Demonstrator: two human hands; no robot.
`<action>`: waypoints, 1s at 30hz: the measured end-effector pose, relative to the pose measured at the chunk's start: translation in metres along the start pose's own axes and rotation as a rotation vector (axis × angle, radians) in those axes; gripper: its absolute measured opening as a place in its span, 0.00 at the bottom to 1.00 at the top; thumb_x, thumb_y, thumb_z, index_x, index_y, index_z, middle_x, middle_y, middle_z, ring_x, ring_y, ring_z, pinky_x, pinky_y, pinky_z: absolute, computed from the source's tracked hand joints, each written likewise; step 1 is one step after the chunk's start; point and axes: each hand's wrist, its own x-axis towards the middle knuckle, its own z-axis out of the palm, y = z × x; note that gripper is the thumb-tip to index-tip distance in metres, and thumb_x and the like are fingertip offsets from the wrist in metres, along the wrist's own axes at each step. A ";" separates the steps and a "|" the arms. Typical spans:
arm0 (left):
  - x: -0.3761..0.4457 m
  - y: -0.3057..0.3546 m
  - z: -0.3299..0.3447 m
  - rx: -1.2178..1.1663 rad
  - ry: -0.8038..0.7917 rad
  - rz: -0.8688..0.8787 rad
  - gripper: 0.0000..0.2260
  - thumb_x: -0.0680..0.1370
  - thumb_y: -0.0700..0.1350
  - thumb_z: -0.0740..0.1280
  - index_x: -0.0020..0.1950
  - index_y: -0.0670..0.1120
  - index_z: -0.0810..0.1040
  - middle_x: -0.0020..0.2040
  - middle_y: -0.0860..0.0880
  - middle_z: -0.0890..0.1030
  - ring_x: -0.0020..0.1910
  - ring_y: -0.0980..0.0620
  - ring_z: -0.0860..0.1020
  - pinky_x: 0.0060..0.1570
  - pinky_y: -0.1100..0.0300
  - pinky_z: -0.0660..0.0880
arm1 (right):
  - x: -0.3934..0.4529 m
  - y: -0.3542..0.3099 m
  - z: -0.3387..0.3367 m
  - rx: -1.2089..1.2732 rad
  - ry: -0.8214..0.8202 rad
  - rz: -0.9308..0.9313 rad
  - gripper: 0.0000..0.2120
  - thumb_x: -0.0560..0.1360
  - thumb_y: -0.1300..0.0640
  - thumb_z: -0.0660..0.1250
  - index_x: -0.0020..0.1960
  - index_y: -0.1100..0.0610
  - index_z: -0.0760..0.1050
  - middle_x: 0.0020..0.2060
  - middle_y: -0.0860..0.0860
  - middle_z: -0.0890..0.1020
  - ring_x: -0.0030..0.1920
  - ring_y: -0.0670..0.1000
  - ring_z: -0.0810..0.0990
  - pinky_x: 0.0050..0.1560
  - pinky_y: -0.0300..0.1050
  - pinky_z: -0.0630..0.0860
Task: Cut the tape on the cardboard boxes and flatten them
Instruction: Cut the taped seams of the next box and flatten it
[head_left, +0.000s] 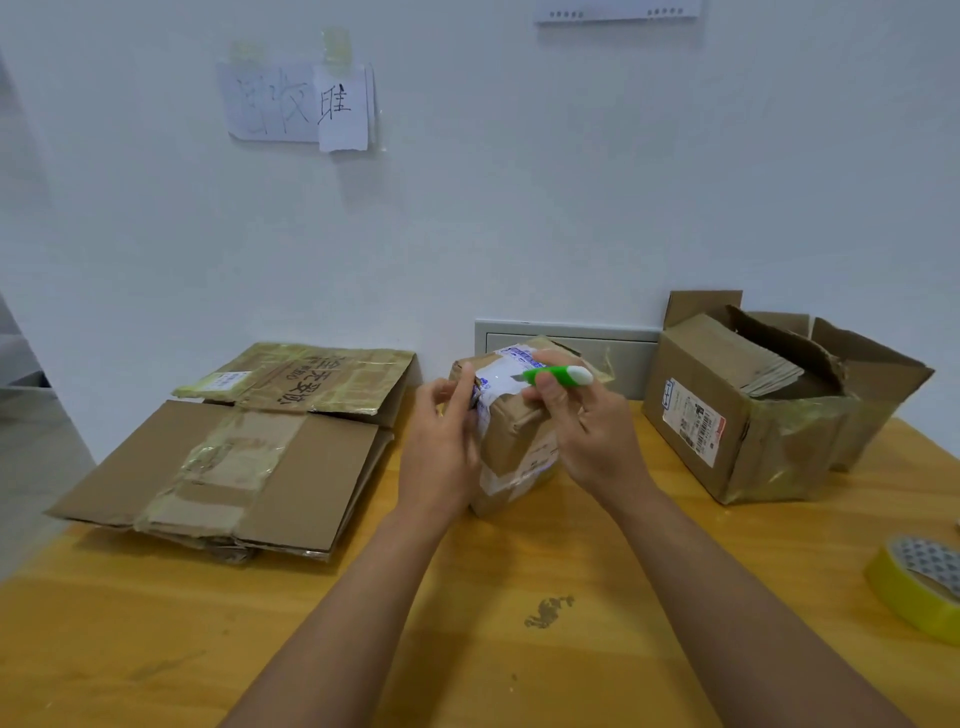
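Note:
A small taped cardboard box (519, 441) stands in the middle of the wooden table (467, 623), with white and blue printed tape over its top. My left hand (441, 447) rests against its left side, fingers fairly straight, thumb up at the top edge. My right hand (587, 431) grips a green and white utility knife (558, 375), its short blade pointing left onto the taped top of the box.
Flattened cardboard boxes (234, 457) lie stacked at the left. An opened cardboard box (753, 405) with torn flaps stands at the right. A yellow tape roll (919, 587) sits at the table's right edge. The white wall with paper notes (301, 104) is behind.

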 end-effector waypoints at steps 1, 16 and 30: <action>-0.002 0.004 0.000 -0.023 -0.027 -0.017 0.24 0.82 0.44 0.59 0.79 0.53 0.61 0.66 0.47 0.66 0.62 0.49 0.72 0.55 0.57 0.73 | 0.000 -0.002 0.001 0.009 -0.005 -0.004 0.09 0.81 0.52 0.62 0.57 0.40 0.75 0.46 0.49 0.85 0.49 0.45 0.84 0.50 0.49 0.80; -0.003 0.023 0.001 -0.355 -0.134 -0.267 0.33 0.73 0.51 0.76 0.71 0.49 0.62 0.68 0.51 0.62 0.66 0.55 0.67 0.60 0.64 0.74 | 0.022 -0.007 0.000 -0.022 -0.119 0.101 0.11 0.75 0.51 0.62 0.55 0.51 0.78 0.47 0.44 0.82 0.48 0.47 0.81 0.44 0.43 0.78; 0.002 0.012 -0.005 -0.327 -0.165 -0.259 0.31 0.71 0.54 0.77 0.66 0.47 0.66 0.66 0.52 0.66 0.66 0.55 0.68 0.61 0.57 0.76 | 0.037 -0.012 -0.004 -0.205 -0.346 0.084 0.07 0.78 0.55 0.65 0.54 0.51 0.80 0.45 0.42 0.80 0.47 0.43 0.78 0.40 0.31 0.72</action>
